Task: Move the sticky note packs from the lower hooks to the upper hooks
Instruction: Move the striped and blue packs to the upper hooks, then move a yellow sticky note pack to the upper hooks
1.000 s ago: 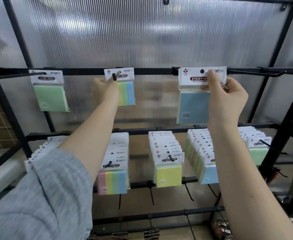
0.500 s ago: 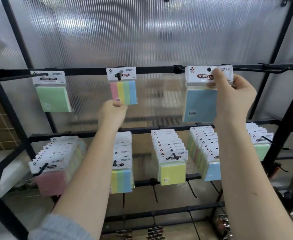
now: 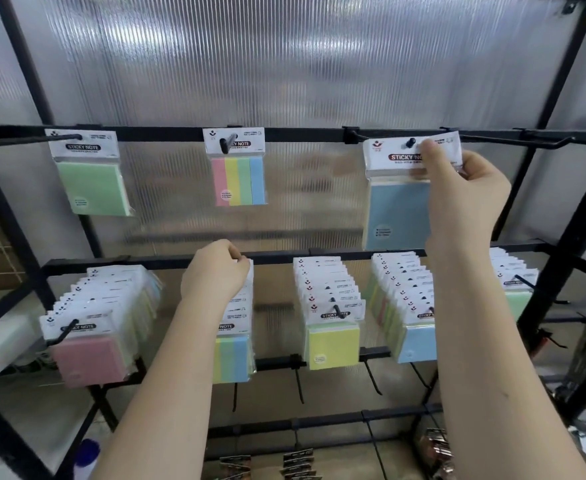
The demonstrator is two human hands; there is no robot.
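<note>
Pinching the white header of a blue sticky note pack [image 3: 397, 209], the right hand [image 3: 464, 195] steadies it.

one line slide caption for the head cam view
Right hand hangs a blue sticky note pack on an upper hook while left hand reaches the lower packs.

1. I have only one view: a wide-angle camera on the person's head.
2. It faces a black rack [image 3: 319, 134] head-on, tilted slightly up, with upper and lower rails both in frame.
3. It sits close; both forearms reach in from the bottom edge.
4. Straight bars bow near the borders.
</note>
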